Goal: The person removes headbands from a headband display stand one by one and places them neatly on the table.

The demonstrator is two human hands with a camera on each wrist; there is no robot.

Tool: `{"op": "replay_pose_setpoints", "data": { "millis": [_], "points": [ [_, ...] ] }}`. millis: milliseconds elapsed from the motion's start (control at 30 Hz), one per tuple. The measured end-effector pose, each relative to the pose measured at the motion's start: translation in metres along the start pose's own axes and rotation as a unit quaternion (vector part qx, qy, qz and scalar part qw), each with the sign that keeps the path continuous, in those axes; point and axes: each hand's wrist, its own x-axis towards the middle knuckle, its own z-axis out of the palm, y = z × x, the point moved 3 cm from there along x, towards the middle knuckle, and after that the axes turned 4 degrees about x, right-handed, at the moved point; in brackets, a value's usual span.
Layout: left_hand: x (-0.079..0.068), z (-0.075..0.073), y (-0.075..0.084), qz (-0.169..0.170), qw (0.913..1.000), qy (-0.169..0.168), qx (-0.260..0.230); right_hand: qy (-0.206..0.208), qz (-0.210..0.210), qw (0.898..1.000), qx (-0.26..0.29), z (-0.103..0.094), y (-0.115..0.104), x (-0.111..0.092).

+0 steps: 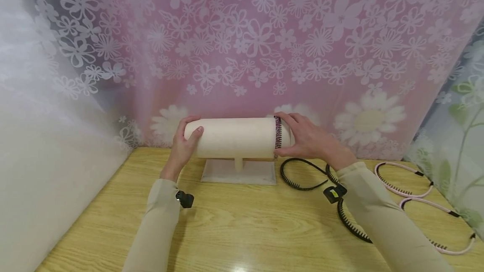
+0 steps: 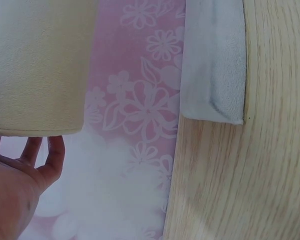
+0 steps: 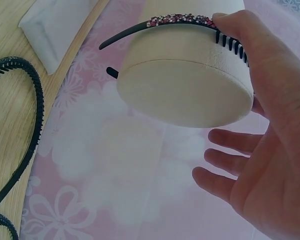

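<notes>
A cream padded roll lies crosswise on a post above a pale flat base, forming a headband display stand. At its left end my left hand grips the roll, thumb on the front and fingers curled behind the end. A black toothed headband with pink and white sparkling stones sits around the roll near the right end. My right hand pinches this headband between thumb and fingers; in the right wrist view three fingers stand clear of the roll's end.
Black headbands lie on the wooden table right of the base, partly under my right forearm. Two pink headbands lie farther right. A pink floral curtain hangs close behind the stand, with a white surface at left.
</notes>
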Motion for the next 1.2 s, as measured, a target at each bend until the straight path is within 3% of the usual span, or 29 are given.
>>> {"op": "replay_pose_setpoints", "data": {
  "millis": [633, 900, 1200],
  "points": [
    [-0.001, 0.001, -0.001, -0.004, 1.0, -0.002, -0.007, -0.022, 0.008, 0.999, 0.023, -0.002, 0.004, -0.003],
    [-0.001, 0.0, -0.002, -0.008, 0.9999, -0.006, -0.009, -0.023, -0.013, 0.998, 0.06, -0.001, 0.008, -0.005],
    [0.0, 0.0, -0.002, -0.005, 0.9999, -0.007, -0.014, -0.032, -0.003, 0.995, 0.095, 0.001, 0.015, -0.011]
  ]
}}
